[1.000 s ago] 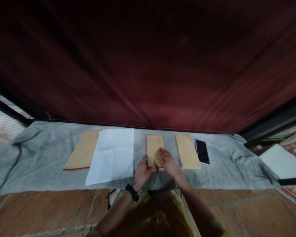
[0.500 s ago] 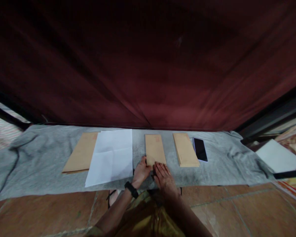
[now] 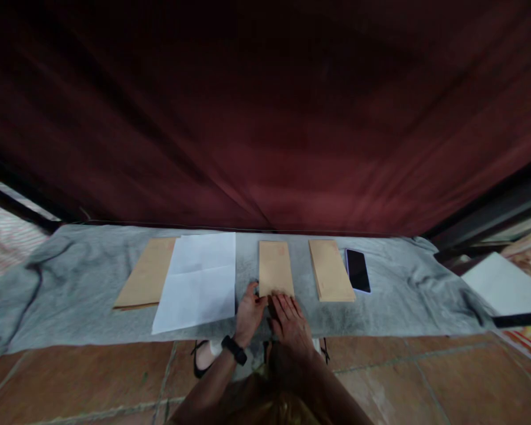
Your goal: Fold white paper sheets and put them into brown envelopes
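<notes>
A narrow brown envelope (image 3: 275, 267) lies flat on the grey cloth (image 3: 71, 283) in front of me. My left hand (image 3: 249, 313), with a black watch on the wrist, rests at the envelope's near left corner, fingers loosely curled. My right hand (image 3: 289, 321) lies flat with fingers stretched out, its fingertips touching the envelope's near edge. Neither hand holds anything. A stack of similar brown envelopes (image 3: 330, 270) lies to the right of it.
A creased white sheet (image 3: 199, 280) overlaps a larger brown envelope (image 3: 147, 271) at the left. A black phone (image 3: 358, 270) lies beside the stack. A dark red curtain (image 3: 265, 118) hangs behind. Tiled floor lies below, and a white sheet (image 3: 500, 283) at far right.
My right hand slid back off the narrow envelope's surface to its near edge. My left hand stayed at the near left corner. The envelope now lies fully uncovered.
</notes>
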`<state>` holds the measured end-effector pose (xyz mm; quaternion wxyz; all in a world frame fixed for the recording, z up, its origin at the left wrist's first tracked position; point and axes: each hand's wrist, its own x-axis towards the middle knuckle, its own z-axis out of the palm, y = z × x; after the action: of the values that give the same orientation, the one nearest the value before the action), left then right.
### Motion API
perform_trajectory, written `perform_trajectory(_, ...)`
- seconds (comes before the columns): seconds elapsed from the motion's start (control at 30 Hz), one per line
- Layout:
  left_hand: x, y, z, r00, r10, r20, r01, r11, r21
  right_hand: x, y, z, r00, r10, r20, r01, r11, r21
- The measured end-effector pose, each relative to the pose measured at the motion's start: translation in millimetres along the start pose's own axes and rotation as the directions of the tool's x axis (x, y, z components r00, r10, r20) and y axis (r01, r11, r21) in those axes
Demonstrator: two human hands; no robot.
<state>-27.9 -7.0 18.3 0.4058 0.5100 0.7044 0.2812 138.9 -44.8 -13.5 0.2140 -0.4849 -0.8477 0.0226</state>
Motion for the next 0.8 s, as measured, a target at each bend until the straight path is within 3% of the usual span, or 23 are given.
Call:
perform_trajectory(0.17, 1.9, 10.0, -1.3, 0.999, -0.045, -0.03, 0.049, 0.989, 0.141, -7.7, 2.4, 0.3, 0.999, 0.003, -0.044, -0.003, 1.0, 0.0)
perform_trajectory(0.3, -9.3, 15.0, -1.0, 0.996, -0.044, -0.072, 0.07, 0.899, 0.432, -8.6, 2.8, 3.4, 0.997, 0.016, -0.081, -0.015, 1.0, 0.008)
perform_trajectory(0.37, -14.3, 16.0, 0.0, 0.994, 0.051, -0.1, 0.013, 0.832, 0.555, -8.0, 2.6, 4.6, 0.996, 0.013, -0.085, -0.012, 1.0, 0.011)
perform_trajectory(0.43, -12.6, 19.7, 3.0, 0.971, 0.228, -0.069, -0.141, 0.785, 0.603, -7.4, 1.9, 4.8, 0.996, 0.018, -0.082, -0.017, 1.0, 0.013)
perform_trajectory(0.53, 7.9, 34.4, 13.3, 0.876, 0.476, 0.083, -0.438, 0.708, 0.554, -6.8, -0.4, 3.3, 0.996, 0.042, -0.081, -0.04, 0.999, 0.023)
perform_trajectory(0.6, 30.6, 48.0, 23.1, 0.835, 0.527, 0.156, -0.52, 0.666, 0.535, -6.6, -2.5, 1.8, 0.995, 0.056, -0.082, -0.053, 0.998, 0.039)
perform_trajectory(0.8, 88.0, 69.3, 48.4, 0.873, 0.425, 0.239, -0.473, 0.622, 0.624, -5.6, -4.2, 2.6, 0.99, 0.051, -0.13, -0.044, 0.997, 0.057)
